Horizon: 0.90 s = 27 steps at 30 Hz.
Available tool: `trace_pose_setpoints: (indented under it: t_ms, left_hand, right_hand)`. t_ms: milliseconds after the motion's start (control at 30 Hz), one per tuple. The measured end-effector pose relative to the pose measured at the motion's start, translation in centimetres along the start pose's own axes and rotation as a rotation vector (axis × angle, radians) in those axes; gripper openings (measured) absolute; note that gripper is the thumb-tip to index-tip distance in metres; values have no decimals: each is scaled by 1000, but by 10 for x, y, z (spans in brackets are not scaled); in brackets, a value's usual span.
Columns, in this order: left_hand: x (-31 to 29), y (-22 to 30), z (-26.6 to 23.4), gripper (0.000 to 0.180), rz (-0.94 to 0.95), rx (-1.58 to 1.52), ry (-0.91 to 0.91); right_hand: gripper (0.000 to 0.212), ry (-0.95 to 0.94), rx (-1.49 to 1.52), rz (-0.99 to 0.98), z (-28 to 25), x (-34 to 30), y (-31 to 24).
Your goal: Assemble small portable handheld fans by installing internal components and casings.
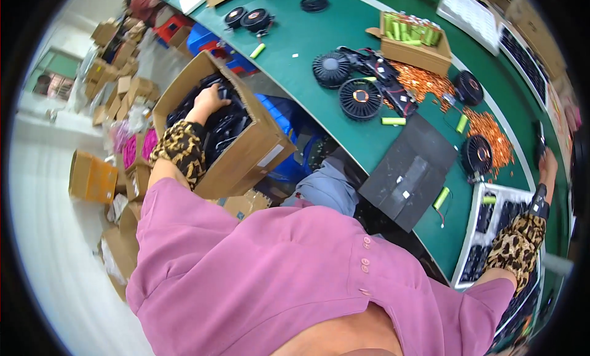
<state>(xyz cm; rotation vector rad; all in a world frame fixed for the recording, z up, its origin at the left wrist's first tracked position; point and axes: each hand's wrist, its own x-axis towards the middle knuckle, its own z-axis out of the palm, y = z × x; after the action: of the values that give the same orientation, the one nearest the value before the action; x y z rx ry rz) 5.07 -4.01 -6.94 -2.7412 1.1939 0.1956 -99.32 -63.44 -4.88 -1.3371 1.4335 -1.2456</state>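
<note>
My left hand point(211, 103) reaches into a cardboard box point(261, 153) filled with black plastic parts point(228, 132). Its fingers curl down among them, and what they grip is hidden. Out at the far right, beyond the green table, my right hand point(547, 164) closes around the lower end of a slim dark part point(540, 138), too small and close to the picture's rim to name exactly. Below that wrist stands a white tray point(478, 230) holding several black parts and a green battery cell point(489, 200).
On the green table point(301, 55) lie round black fan heads point(360, 98), copper-coloured small pieces point(424, 82), a carton point(424, 58) of green cells and a black board point(412, 172) at the near edge. Cardboard boxes point(92, 178) crowd the floor at left.
</note>
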Motion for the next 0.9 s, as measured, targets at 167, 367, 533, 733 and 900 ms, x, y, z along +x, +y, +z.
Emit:
trace_pose_setpoints:
  t_ms: [167, 367, 533, 733, 900]
  left_hand:
    - [-45, -31, -25, 83, -56, -124, 54]
    - [-130, 66, -124, 68, 276, -1196, 207]
    - [-212, 215, -120, 67, 884, -1759, -151]
    - [-246, 284, -83, 65, 1004, -1891, -477]
    - [-236, 296, -89, 72, 770, -1943, -1260]
  right_hand:
    - [47, -155, -508, -285, 172, -230, -167]
    - [40, -212, -490, -630, 253, -468, -203]
    - [72, -566, -185, -470, 348, -550, -211]
    - [61, -686, -262, -431, 375, -566, -231]
    - [54, -612, -420, -849, 362, -554, -219]
